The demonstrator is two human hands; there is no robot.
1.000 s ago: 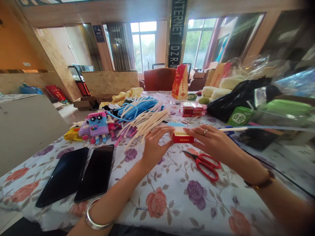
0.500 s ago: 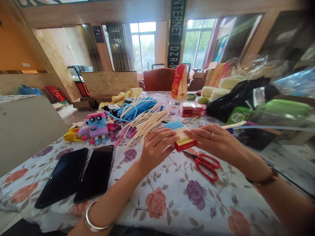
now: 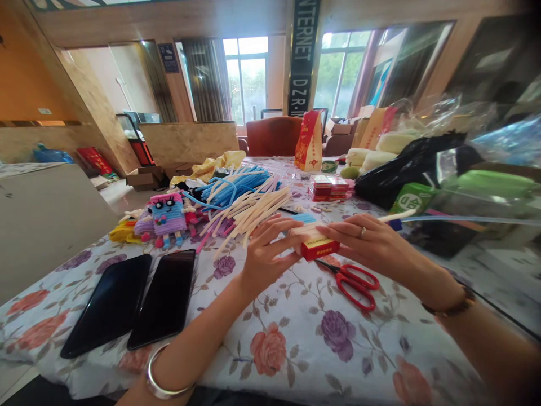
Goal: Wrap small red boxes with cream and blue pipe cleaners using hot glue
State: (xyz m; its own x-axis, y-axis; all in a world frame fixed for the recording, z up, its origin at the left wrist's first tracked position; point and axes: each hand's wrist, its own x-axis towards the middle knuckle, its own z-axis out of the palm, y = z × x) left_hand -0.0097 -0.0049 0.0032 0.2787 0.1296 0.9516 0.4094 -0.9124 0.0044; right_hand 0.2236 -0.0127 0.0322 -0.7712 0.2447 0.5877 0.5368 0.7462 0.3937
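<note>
Between both hands is a small red and yellow box [image 3: 321, 248], wrapped in strips of cream and light blue fuzzy stem. My left hand [image 3: 270, 248] grips its left side with bent fingers. From the right, my right hand [image 3: 366, 239], with a ring on one finger, presses fingers on the wrapped top and side. A cream stem [image 3: 399, 215] sticks out beyond the right hand. Just below the box lie red-handled scissors [image 3: 355, 282], their blades partly under it. Farther back is a pile of cream stems [image 3: 253, 211] and blue stems [image 3: 236, 189].
Two dark phones or tablets [image 3: 163, 299] lie at left on the flowered tablecloth [image 3: 296, 344]. Behind them sits a blue and purple fuzzy doll [image 3: 167, 220]. Red boxes [image 3: 327, 189], a red and gold bag [image 3: 309, 141] and a black plastic bag [image 3: 406, 169] stand farther back.
The wrapped box has tipped, so less of its blue top shows and its red end faces me more. Both hands keep their hold, nearly in place.
</note>
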